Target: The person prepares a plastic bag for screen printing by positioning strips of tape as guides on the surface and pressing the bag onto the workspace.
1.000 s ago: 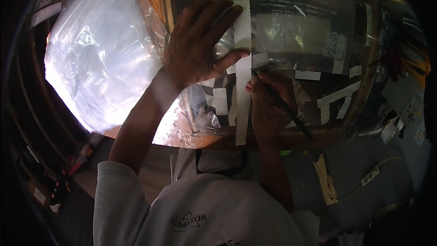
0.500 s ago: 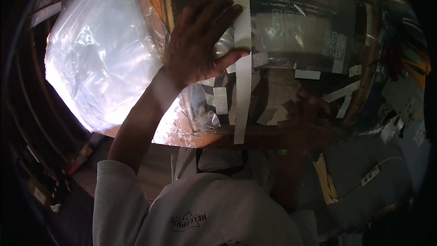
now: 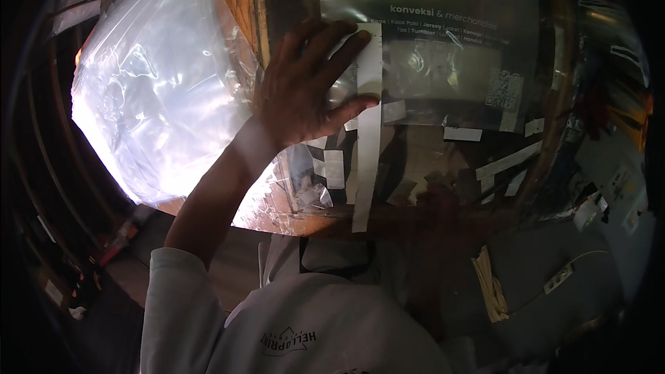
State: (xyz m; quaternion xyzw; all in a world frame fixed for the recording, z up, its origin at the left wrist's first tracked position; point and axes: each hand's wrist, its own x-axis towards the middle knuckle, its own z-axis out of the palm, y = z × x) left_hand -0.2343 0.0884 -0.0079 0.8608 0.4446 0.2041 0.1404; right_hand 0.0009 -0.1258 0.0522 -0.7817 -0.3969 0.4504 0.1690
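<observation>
My left hand (image 3: pixel 301 86) lies with its fingers stretched out and apart. Its fingertips and thumb press on a white ruler (image 3: pixel 367 152) with fine tick marks, which runs from the printed clear plastic bag (image 3: pixel 436 62) down to the near wooden edge of the work table. The bag lies flat on a dark glossy surface, white printing across it. My right hand (image 3: pixel 440 201) is a dark, motion-smeared shape low on the right of the ruler; its fingers cannot be made out.
A bright stack of clear plastic bags (image 3: pixel 159 83) covers the table's left side. Several white tape pieces (image 3: pixel 463 134) stick to the dark surface around the printed bag. Below the table at right are a bundle of cream strips (image 3: pixel 490 284) and a power strip (image 3: pixel 558 279) with a cord.
My right hand has moved down and to the left, getting dimmer and more blurred. My left hand stays pressed on the ruler while the table's contents sit slightly lower in view.
</observation>
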